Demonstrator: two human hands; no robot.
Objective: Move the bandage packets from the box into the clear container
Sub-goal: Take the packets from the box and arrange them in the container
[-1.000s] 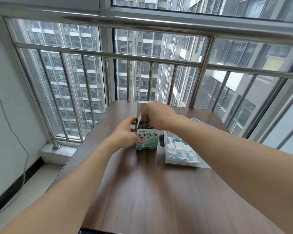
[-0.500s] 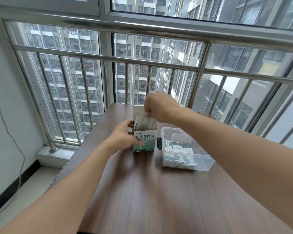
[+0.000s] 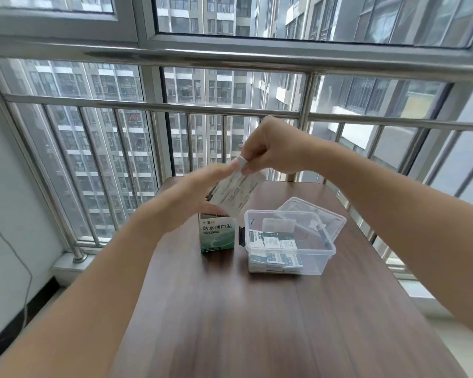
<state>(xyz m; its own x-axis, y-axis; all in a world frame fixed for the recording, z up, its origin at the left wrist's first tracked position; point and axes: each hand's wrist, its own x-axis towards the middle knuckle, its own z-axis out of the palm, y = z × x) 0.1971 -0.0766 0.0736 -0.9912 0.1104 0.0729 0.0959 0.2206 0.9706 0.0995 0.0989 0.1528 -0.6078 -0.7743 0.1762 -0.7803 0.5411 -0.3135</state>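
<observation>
My right hand (image 3: 271,148) is raised above the box (image 3: 217,236), its fingertips pinching the top edge of a bundle of bandage packets (image 3: 239,196) that hangs tilted in the air between the box and the clear container (image 3: 290,241). My left hand (image 3: 186,197) is beside the bundle, fingers straight and spread, blurred, in front of the box's open top; I cannot tell whether it touches the packets. The green and white box stands upright on the brown surface (image 3: 257,323), just left of the container. More packets (image 3: 276,249) already lie stacked inside the container. Its lid (image 3: 314,214) rests behind it, near the window railing (image 3: 153,106)
</observation>
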